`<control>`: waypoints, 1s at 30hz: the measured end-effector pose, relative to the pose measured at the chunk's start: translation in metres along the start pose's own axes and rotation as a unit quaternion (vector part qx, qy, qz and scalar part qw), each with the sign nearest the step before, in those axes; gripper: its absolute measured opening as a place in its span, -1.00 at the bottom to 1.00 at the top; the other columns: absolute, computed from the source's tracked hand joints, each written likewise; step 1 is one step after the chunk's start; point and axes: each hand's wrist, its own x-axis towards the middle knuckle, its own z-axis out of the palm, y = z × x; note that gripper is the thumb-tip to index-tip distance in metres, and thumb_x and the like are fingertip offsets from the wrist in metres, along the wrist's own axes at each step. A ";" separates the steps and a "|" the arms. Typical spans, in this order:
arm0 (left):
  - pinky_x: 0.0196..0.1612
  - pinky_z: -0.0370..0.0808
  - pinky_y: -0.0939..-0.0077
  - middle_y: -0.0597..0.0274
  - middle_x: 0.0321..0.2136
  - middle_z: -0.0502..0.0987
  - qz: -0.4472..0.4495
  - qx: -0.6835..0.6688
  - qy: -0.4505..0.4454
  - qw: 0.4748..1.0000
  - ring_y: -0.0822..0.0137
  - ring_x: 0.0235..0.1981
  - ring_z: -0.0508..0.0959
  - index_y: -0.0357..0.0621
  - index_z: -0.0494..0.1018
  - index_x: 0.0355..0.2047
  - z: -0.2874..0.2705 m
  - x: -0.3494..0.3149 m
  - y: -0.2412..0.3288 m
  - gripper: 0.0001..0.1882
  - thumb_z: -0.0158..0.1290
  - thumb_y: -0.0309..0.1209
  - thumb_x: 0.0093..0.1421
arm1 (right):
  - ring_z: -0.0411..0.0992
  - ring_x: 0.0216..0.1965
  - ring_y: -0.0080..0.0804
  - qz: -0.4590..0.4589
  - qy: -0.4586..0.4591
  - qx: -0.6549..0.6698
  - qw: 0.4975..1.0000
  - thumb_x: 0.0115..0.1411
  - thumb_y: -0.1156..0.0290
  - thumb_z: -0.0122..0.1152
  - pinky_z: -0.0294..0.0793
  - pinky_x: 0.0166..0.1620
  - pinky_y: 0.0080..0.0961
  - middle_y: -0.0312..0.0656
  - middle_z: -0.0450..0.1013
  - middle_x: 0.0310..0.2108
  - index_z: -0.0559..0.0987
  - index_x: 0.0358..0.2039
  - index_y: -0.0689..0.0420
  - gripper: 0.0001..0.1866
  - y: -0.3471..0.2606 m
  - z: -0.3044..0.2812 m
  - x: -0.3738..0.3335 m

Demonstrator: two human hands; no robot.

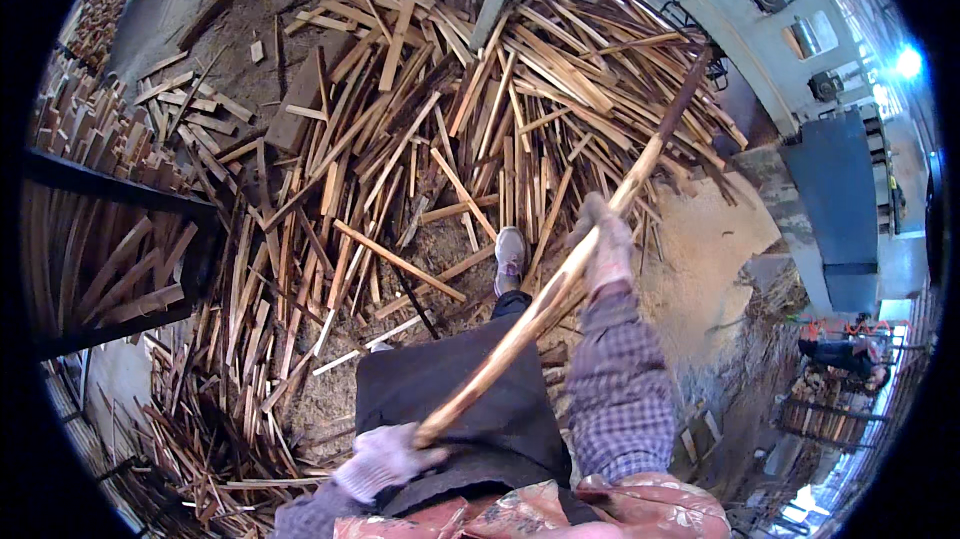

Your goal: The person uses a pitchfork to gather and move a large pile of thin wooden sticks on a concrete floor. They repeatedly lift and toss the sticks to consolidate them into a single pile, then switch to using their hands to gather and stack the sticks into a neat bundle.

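Observation:
I grip a long wooden pole (545, 299) with both gloved hands. My left hand (385, 459) is closed on its near end, low at my waist. Higher up the shaft, my right hand (605, 244) is closed around it. The pole slants up to the right, and its far tip reaches into a big heap of thin wood offcuts (450, 119). Below the pole I see my dark apron (460, 399) and one shoe (510, 254) standing among the strips.
A dark metal frame (110, 269) holding wood strips stands at the left. A sawdust mound (700, 259) lies to the right, beside a grey-blue machine (830, 199). Another person (840, 354) works at the far right. Offcuts litter the ground all around.

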 end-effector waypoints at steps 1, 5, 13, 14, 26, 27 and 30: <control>-0.21 0.44 0.27 0.12 -0.37 0.56 -0.005 0.003 0.061 0.998 0.12 -0.28 0.55 -0.02 0.47 -0.23 0.012 -0.014 -0.029 -0.32 -0.07 0.31 -0.06 | 0.31 -0.74 -0.47 0.020 -0.008 -0.017 1.000 0.05 0.22 0.22 0.35 -0.62 -0.56 -0.34 0.33 -0.70 0.47 -0.49 0.11 -0.78 0.013 0.016 -0.021; -0.25 0.43 0.34 0.08 -0.40 0.55 -0.076 -0.024 -0.049 0.996 0.13 -0.30 0.55 -0.01 0.48 -0.19 0.032 -0.023 -0.109 -0.27 0.02 0.33 -0.16 | 0.32 -0.74 -0.42 0.099 0.022 0.014 0.995 0.08 0.24 0.20 0.40 -0.67 -0.50 -0.28 0.34 -0.68 0.45 -0.46 0.12 -0.78 0.067 0.005 -0.060; -0.17 0.41 0.28 0.00 -0.35 0.55 -0.114 -0.060 -0.027 0.991 0.04 -0.24 0.53 -0.03 0.46 -0.16 0.005 0.014 -0.027 -0.31 0.05 0.24 -0.13 | 0.32 -0.68 -0.43 0.047 -0.042 0.071 0.996 0.08 0.13 0.20 0.35 -0.56 -0.51 -0.26 0.32 -0.69 0.42 -0.47 0.14 -0.68 -0.008 -0.029 0.090; -0.17 0.41 0.28 0.00 -0.35 0.55 -0.090 -0.080 -0.019 0.993 0.04 -0.24 0.53 -0.03 0.46 -0.16 0.016 0.025 -0.036 -0.31 0.05 0.24 -0.13 | 0.30 -0.70 -0.44 0.064 0.030 -0.001 0.997 0.06 0.14 0.21 0.34 -0.56 -0.53 -0.26 0.32 -0.69 0.41 -0.48 0.13 -0.69 -0.028 -0.034 0.125; -0.20 0.43 0.29 0.10 -0.39 0.56 -0.055 -0.053 0.068 0.995 0.11 -0.29 0.55 0.04 0.47 -0.17 0.010 0.024 -0.053 -0.45 0.13 0.07 -0.11 | 0.30 -0.75 -0.44 0.093 0.081 -0.044 0.991 0.02 0.25 0.23 0.38 -0.61 -0.48 -0.31 0.30 -0.71 0.43 -0.59 0.08 -0.77 -0.027 -0.052 0.187; -0.21 0.43 0.27 0.11 -0.41 0.56 -0.076 -0.070 0.038 0.994 0.12 -0.29 0.55 0.05 0.47 -0.17 0.012 0.019 -0.069 -0.45 0.13 0.07 -0.12 | 0.30 -0.74 -0.42 0.015 0.053 0.036 0.998 0.01 0.28 0.22 0.39 -0.59 -0.48 -0.29 0.29 -0.72 0.43 -0.56 0.12 -0.79 -0.011 -0.049 0.158; -0.18 0.44 0.29 0.12 -0.40 0.57 -0.133 -0.080 0.036 0.987 0.12 -0.27 0.55 0.14 0.49 -0.16 0.081 0.015 -0.157 -0.43 0.11 0.12 -0.15 | 0.35 -0.77 -0.29 0.099 0.123 -0.038 0.987 -0.17 0.42 0.26 0.46 -0.63 -0.42 -0.13 0.38 -0.68 0.42 -0.43 0.28 -0.71 0.005 -0.015 0.086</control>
